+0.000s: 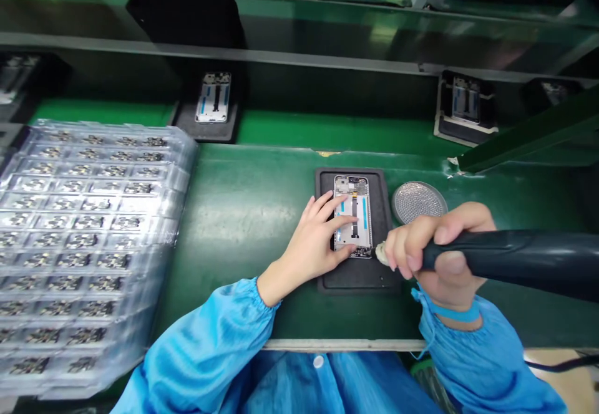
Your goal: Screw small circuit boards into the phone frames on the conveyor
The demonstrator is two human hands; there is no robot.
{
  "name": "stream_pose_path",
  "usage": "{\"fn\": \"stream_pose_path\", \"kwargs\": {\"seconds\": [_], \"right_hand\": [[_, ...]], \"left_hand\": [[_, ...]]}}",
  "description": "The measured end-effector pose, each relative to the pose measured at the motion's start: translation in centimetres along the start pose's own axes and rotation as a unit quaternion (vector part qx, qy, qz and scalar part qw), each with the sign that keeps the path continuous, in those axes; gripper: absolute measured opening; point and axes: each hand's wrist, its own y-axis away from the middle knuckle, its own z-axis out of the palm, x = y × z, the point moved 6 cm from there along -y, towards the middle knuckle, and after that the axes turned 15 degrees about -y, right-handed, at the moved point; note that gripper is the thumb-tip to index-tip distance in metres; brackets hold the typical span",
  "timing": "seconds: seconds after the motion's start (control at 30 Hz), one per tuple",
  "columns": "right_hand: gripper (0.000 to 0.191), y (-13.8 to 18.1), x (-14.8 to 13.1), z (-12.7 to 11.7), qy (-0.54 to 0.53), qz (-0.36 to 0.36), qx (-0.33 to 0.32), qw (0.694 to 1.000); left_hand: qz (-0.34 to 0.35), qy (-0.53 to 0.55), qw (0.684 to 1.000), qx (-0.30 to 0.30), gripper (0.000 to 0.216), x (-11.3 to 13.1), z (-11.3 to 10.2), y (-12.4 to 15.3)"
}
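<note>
An opened phone frame (347, 217), with blue strips and a dark flat cable, lies in a black foam tray (358, 280). Spread across it is my left hand (312, 242), its fingertips on the frame and the thumb near the lower end. My right hand (442, 252) is closed around a black electric screwdriver (528, 258) held almost level. Its narrow tip, with a pale piece around it, points left at the phone's lower right corner; whether the tip touches a screw is too small to tell. Just beyond that hand sits a round dish (418, 201) with a dimpled surface.
Stacked clear plastic trays (88, 214) of small circuit boards fill the left side. On a green strip behind the bench, another phone frame (213, 97) rests on a black tray, and one more (466, 99) at the right. A green metal bar (528, 130) slants across the right.
</note>
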Motion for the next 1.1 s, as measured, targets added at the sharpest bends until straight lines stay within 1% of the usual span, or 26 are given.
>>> {"fn": "stream_pose_path", "kwargs": {"seconds": [0.07, 0.17, 0.33, 0.43, 0.63, 0.73, 0.83, 0.87, 0.9, 0.93, 0.97, 1.0, 1.03, 1.07, 1.1], "right_hand": [[0.020, 0.2, 1.0, 0.4, -0.025, 0.014, -0.013, 1.000], [0.015, 0.3, 1.7, 0.1, -0.044, 0.016, -0.022, 0.999], [0.020, 0.4, 1.8, -0.4, -0.017, 0.008, -0.007, 1.000], [0.020, 0.5, 1.6, -0.3, -0.018, 0.010, -0.011, 1.000], [0.021, 0.9, 1.8, -0.1, -0.021, 0.046, -0.005, 0.999], [0.019, 1.1, 2.0, 0.2, -0.009, 0.043, -0.018, 0.999], [0.017, 1.4, 2.2, 0.1, 0.007, 0.047, -0.033, 0.998], [0.018, 1.5, 2.3, 0.1, 0.010, 0.048, -0.034, 0.998], [0.018, 1.6, 2.4, 0.0, 0.014, 0.050, -0.034, 0.998], [0.019, 1.7, 2.4, 0.0, 0.019, 0.050, -0.033, 0.998], [0.020, 1.8, 2.5, 0.0, 0.023, 0.049, -0.031, 0.998], [0.020, 1.8, 2.5, 0.0, 0.024, 0.046, -0.028, 0.998], [0.020, 1.9, 2.4, 0.0, 0.024, 0.042, -0.023, 0.999], [0.019, 1.8, 2.3, -0.1, 0.022, 0.035, -0.015, 0.999], [0.019, 1.8, 2.0, -0.3, 0.020, 0.021, -0.004, 1.000]], "left_hand": [[0.001, 0.001, 1.000, -0.003, 0.060, 0.2, 0.0, 0.0], [0.003, 0.004, 1.000, 0.000, 0.059, 0.4, 0.0, -0.1], [0.007, 0.008, 1.000, 0.001, 0.057, 0.8, 0.0, -0.1], [0.008, 0.005, 1.000, 0.000, 0.058, 0.9, 0.0, -0.1], [0.018, -0.002, 1.000, 0.003, 0.058, 1.0, 0.2, 0.0], [0.023, -0.011, 1.000, 0.003, 0.053, 1.0, 0.1, -0.1], [0.025, -0.015, 1.000, 0.006, 0.051, 1.3, -0.7, 0.4], [0.029, -0.016, 0.999, 0.007, 0.055, 1.4, -0.9, 0.9], [0.038, -0.018, 0.999, 0.005, 0.064, 1.7, -1.1, 1.5], [0.051, -0.023, 0.998, -0.001, 0.079, 2.1, -1.2, 2.3], [0.065, -0.032, 0.997, -0.012, 0.098, 2.5, -1.0, 3.2], [0.077, -0.047, 0.996, -0.026, 0.117, 2.8, -0.7, 4.2], [0.086, -0.068, 0.993, -0.040, 0.131, 3.0, -0.3, 5.0], [0.090, -0.093, 0.990, -0.052, 0.138, 3.1, 0.3, 5.7], [0.092, -0.119, 0.987, -0.061, 0.137, 3.0, 0.9, 6.0]]}}
